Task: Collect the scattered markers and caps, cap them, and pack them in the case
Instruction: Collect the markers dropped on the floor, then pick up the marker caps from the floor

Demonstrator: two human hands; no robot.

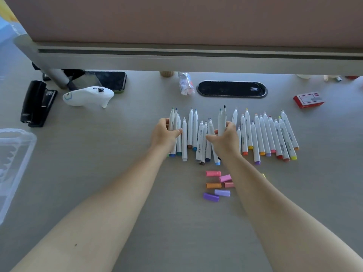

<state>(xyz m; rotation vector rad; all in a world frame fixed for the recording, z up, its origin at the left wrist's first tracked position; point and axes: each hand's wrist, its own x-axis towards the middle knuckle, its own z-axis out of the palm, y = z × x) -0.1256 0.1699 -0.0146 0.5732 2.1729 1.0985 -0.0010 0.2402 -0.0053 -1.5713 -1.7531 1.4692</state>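
Note:
Several white uncapped markers [193, 132] lie side by side in a row across the grey desk, tips pointing away from me. My left hand [164, 134] grips a few markers at the row's left end. My right hand [225, 137] holds two markers [222, 120] upright near the row's middle. More markers [269, 134] lie untouched to the right. Several loose caps [216, 185] in pink, orange and purple sit in a cluster just below the row, partly hidden by my right forearm. The clear plastic case [11, 163] stands open at the far left edge.
A black stapler [36, 104], a white controller [88, 96] and a phone [110, 80] sit at the back left. A cable grommet [231, 89] and a small plastic bag [185, 83] lie behind the markers. A red box [308, 100] rests at the right. A partition [176, 55] bounds the desk's far side.

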